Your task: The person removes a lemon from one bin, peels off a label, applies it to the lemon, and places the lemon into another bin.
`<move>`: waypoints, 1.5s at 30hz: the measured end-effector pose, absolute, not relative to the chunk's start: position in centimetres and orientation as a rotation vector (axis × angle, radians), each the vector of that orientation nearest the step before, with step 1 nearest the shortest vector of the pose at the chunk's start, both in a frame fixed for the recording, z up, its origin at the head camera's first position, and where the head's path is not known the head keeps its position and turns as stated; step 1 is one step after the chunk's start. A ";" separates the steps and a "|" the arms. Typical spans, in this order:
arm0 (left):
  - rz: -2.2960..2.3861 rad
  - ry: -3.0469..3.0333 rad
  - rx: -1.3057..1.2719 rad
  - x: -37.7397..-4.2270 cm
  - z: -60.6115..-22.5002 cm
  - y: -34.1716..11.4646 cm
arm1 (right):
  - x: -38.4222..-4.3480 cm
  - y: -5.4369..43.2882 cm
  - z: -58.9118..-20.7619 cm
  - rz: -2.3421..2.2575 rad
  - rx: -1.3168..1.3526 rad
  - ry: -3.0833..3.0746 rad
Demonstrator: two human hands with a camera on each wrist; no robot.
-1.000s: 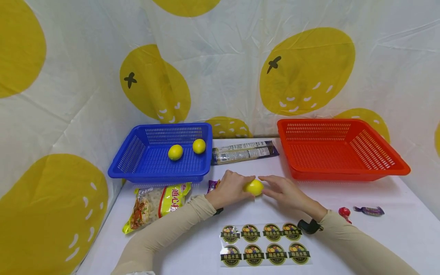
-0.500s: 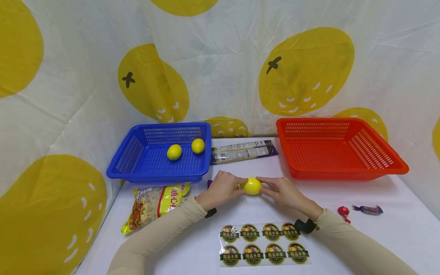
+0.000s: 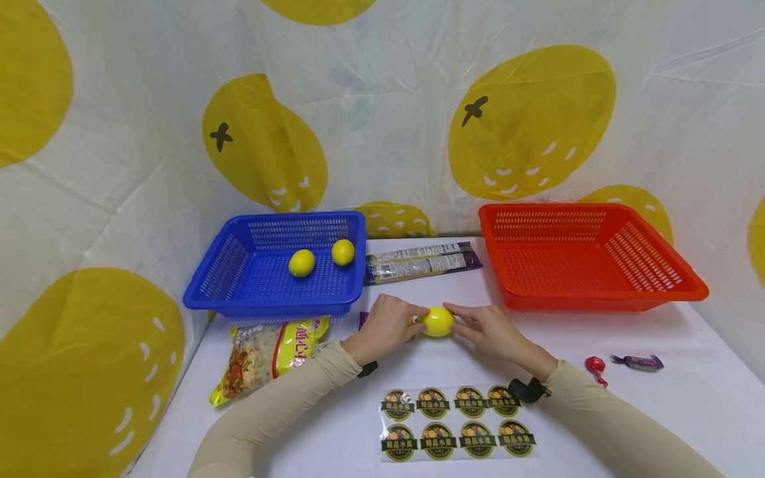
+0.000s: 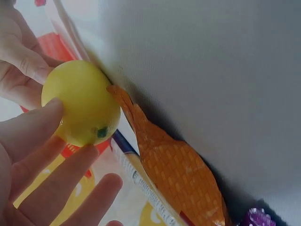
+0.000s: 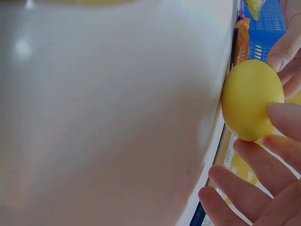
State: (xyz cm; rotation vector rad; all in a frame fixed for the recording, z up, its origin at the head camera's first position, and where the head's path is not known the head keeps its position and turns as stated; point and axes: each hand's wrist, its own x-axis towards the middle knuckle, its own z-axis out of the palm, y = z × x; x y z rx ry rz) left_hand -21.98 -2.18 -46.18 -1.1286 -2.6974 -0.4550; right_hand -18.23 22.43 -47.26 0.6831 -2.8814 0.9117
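In the head view a yellow lemon (image 3: 439,322) is between my two hands over the middle of the table. My left hand (image 3: 387,325) pinches its left end with thumb and forefinger. At the other end, my right hand (image 3: 496,332) pinches it the same way. A small dark green mark shows on the lemon (image 4: 80,101) in the left wrist view, near the left fingertips. Seen from the right wrist, the remaining right fingers (image 5: 240,188) spread away from the fruit. A sheet of round fruit stickers (image 3: 457,425) lies in front of the hands.
Two lemons sit in the blue basket (image 3: 275,309) at back left. A red basket (image 3: 597,295) stands at back right, with long dark packets (image 3: 424,264) between. A pasta bag (image 3: 269,355) lies left, an orange wrapper (image 4: 181,174) by the left hand, two wrapped candies (image 3: 638,362) right.
The lemon has shifted slightly left and more of it shows between the hands. My left fingers have drawn back to its left end, while the right fingers have come onto its right end.
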 end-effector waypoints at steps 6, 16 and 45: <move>-0.489 -2.712 -1.080 -21.3 -46.3 -2.1 | -17.4 23.7 -46.7 0.937 0.676 -2.898; -0.532 -2.633 -1.061 -18.2 -46.0 -4.7 | -13.4 24.1 -44.9 0.879 0.716 -2.969; -0.431 -2.902 -1.384 -13.0 -46.3 -4.9 | -10.0 20.6 -46.1 0.437 1.017 -2.934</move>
